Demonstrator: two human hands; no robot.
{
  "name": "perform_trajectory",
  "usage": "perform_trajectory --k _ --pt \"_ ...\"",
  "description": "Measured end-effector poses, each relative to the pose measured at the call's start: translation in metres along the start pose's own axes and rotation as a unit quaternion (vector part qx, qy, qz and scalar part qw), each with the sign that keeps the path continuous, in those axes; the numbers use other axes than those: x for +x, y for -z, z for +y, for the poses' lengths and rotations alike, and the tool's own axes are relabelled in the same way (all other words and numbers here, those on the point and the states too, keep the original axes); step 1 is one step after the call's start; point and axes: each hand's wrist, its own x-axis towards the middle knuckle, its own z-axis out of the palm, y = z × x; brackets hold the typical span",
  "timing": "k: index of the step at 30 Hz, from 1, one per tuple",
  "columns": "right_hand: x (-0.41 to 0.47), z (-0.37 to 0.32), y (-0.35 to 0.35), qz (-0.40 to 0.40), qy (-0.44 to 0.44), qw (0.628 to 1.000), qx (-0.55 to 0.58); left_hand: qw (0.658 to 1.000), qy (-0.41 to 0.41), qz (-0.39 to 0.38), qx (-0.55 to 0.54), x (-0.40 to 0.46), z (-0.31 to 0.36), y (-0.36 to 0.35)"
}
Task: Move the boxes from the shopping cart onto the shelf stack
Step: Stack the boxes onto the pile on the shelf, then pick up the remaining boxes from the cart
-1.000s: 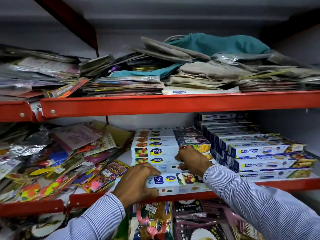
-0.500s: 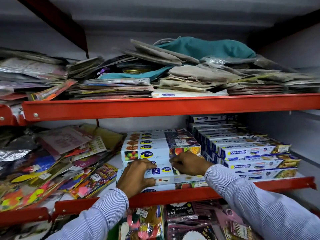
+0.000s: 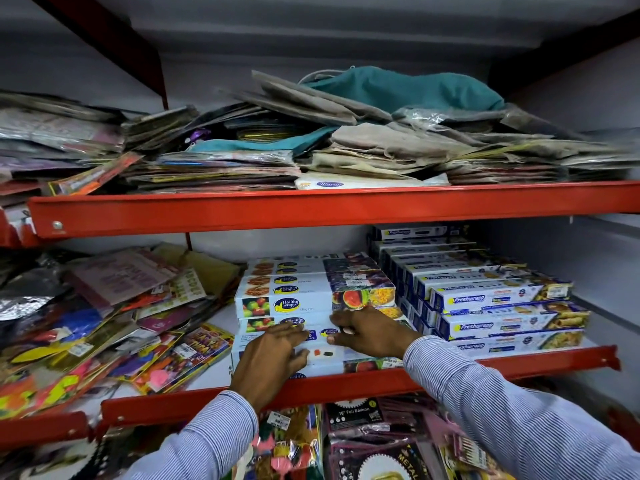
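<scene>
A stack of white Healthy Wrapp boxes (image 3: pixel 287 304) with fruit pictures stands in the middle of the red middle shelf (image 3: pixel 346 386). At its front lies a lower white box (image 3: pixel 323 356) with a blue round label. My left hand (image 3: pixel 273 355) lies flat on this front box's left half, fingers spread. My right hand (image 3: pixel 370 332) grips its far upper edge, fingers curled against the stack. Both striped sleeves reach up from below. The shopping cart is out of view.
Blue and white Freshwrapp boxes (image 3: pixel 502 306) are stacked right of the Healthy Wrapp stack. Loose colourful packets (image 3: pixel 114 327) pile up on the left. The upper red shelf (image 3: pixel 329 209) carries folded bags and a teal cloth (image 3: pixel 405 88). Foil balloon packs (image 3: pixel 367 441) hang below.
Both hands have slid the front box a little deeper toward the stack. My left hand has flattened on top of it and my right hand has moved down onto its far edge.
</scene>
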Motion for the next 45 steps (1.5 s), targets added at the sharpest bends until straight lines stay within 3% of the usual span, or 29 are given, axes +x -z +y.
perform_trajectory --k 12,16,22,27,34,39,45 --pt "0.000 -0.006 0.002 -0.038 -0.028 0.999 -0.015 1.000 0.005 -0.002 -0.001 -0.002 0.000 -0.002" --pt "-0.007 -0.015 -0.006 -0.028 -0.025 0.998 -0.045 0.998 -0.032 -0.014 0.049 -0.004 -0.001 -0.006" --pt "-0.057 -0.053 -0.041 0.119 -0.048 0.988 -0.080 0.990 -0.062 0.014 0.128 -0.058 0.006 0.008" --pt "-0.129 -0.074 -0.099 0.166 -0.079 0.981 -0.065 0.993 -0.044 -0.013 0.106 -0.146 0.024 0.007" --pt "-0.206 -0.082 -0.215 0.068 -0.120 0.990 -0.013 0.984 0.030 -0.157 0.080 -0.269 0.023 -0.056" --pt "-0.251 -0.081 -0.302 -0.063 -0.157 0.985 0.027 0.960 0.091 -0.263 0.035 -0.355 0.024 -0.107" --pt "-0.282 -0.080 -0.418 -0.259 -0.153 0.950 0.079 0.902 0.146 -0.406 0.002 -0.440 0.016 -0.172"
